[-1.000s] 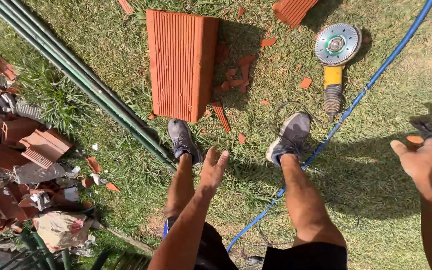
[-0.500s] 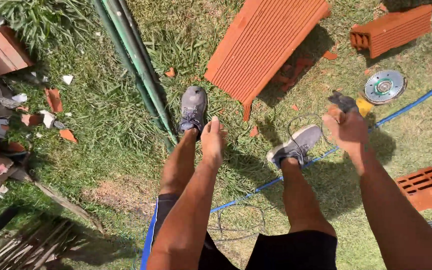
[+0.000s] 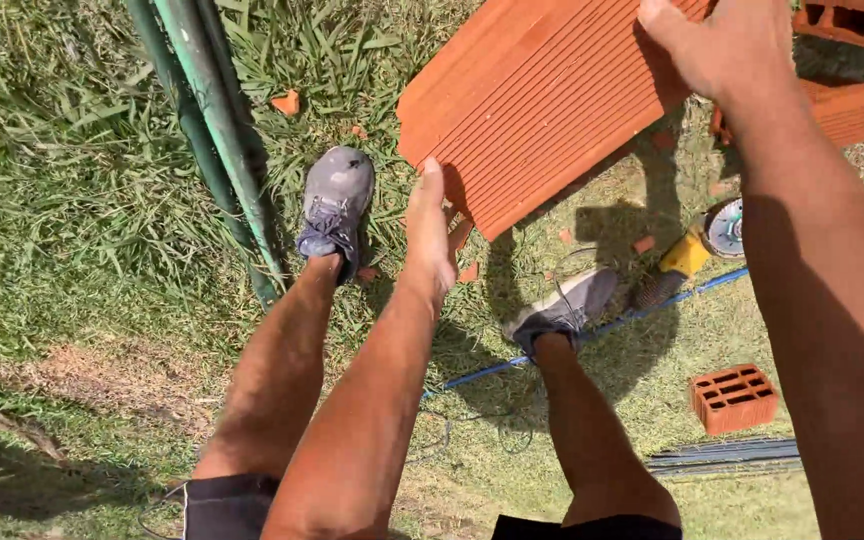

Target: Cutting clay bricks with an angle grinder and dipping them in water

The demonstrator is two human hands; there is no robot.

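Note:
A large ribbed orange clay block (image 3: 542, 110) lies on the grass ahead of my feet. My left hand (image 3: 429, 232) hangs with fingers together and straight, edge-on, just at the block's near corner; contact is unclear. My right hand (image 3: 727, 50) is raised over the block's right end, fingers loosely spread, holding nothing I can see. A yellow angle grinder (image 3: 697, 245) with a round disc lies on the grass to the right of my right shoe (image 3: 562, 308).
Green metal pipes (image 3: 217, 140) run along the grass beside my left shoe (image 3: 335, 205). A blue hose (image 3: 592, 330) crosses behind my right foot. A small hollow brick (image 3: 734, 397) sits at right, dark rods (image 3: 727, 457) below it. More bricks (image 3: 852, 30) lie top right.
The view has swung closer to the large block. My right hand rose from beside the grinder to above the block's right end; my left hand moved up to its near corner.

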